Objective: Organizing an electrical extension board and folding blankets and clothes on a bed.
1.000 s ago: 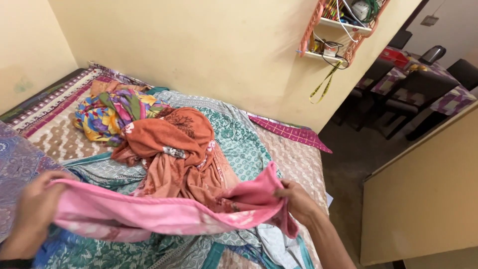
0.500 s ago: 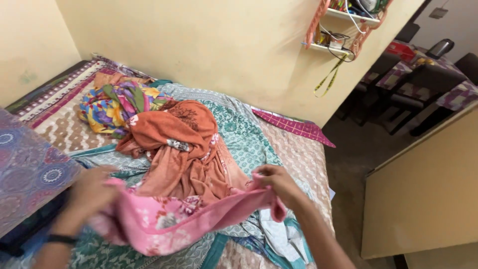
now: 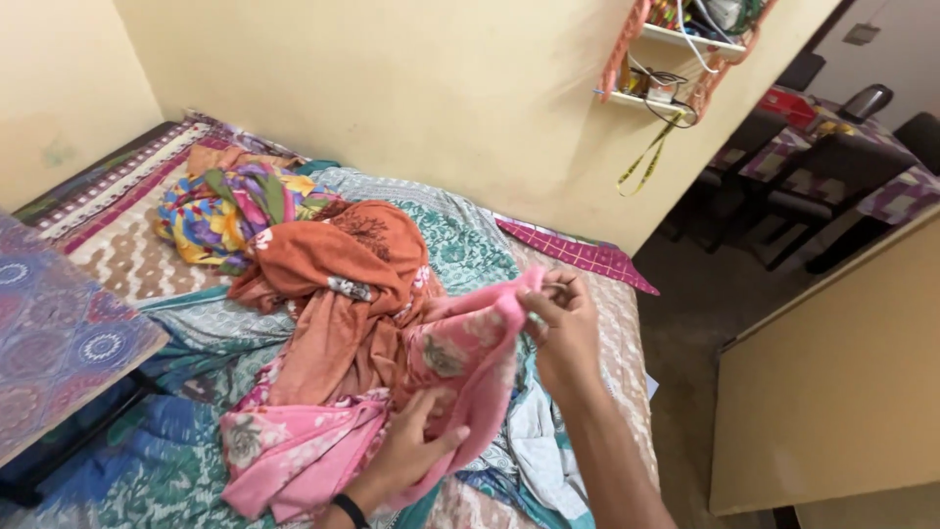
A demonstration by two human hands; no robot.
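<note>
pink floral cloth (image 3: 460,367), bunched and doubled over at the near middle of the bed (image 3: 587,323); white and green flower print on the pink, plain pink border, loose end heaped low to the left on the bedding. upper corner lifted and pinched in the right hand (image 3: 560,318), fingers pressed together on the edge. lower fold gripped by the left hand (image 3: 416,446), thumb over the fabric, grip closed around it; black band at that wrist.

just behind the cloth, touching it, a crumpled orange garment (image 3: 343,274); farther left, a bright multicoloured cloth (image 3: 220,211). underneath, a teal patterned sheet (image 3: 470,250) spread over the bed.

hard to make out: where the pink cloth ends under the orange garment, and how many layers lie folded in the heap. left palm hidden by the fabric. both forearms cut off by the bottom edge. a patterned purple board (image 3: 59,343) at the near left, cut by the frame. wall shelf (image 3: 676,49) at far right cluttered, contents too small to tell.
</note>
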